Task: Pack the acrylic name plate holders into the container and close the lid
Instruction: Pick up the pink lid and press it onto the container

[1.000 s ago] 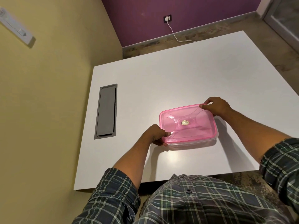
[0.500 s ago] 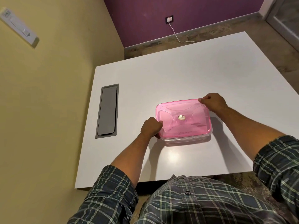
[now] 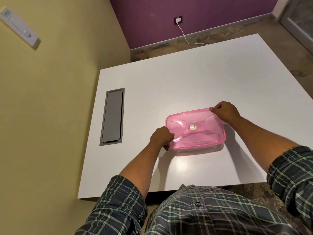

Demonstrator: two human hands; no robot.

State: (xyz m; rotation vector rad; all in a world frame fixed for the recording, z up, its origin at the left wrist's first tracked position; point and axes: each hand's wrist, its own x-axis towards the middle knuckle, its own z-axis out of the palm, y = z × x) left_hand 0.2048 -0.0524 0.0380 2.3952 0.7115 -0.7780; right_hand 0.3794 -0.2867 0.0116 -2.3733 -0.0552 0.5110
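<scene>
From the head camera, you looked down at a white table (image 3: 194, 78). A clear plastic container (image 3: 199, 150) sat near its front edge, just ahead of your body, with a pink see-through lid (image 3: 194, 128) lying over it.

Your left hand (image 3: 160, 137) was at the lid's near left corner, fingers curled around the rim with the thumb tucked below. Your right hand (image 3: 224, 111) was at the far right corner, fingers bunched and pinching the lid's edge. The two hands held opposite corners.

The name plate holders were probably inside, though the tinted lid showed only faint outlines, so you could not be sure.

By its look, the box was light and thin-walled, with a lid that would flex and slip under smooth fingers. The corners and rim looked like the firmest places to press. Acrylic inside could scratch or rattle, so gentle, even pressure seemed wise.

A grey cable hatch (image 3: 112, 116) was set into the table, well to the left.
</scene>
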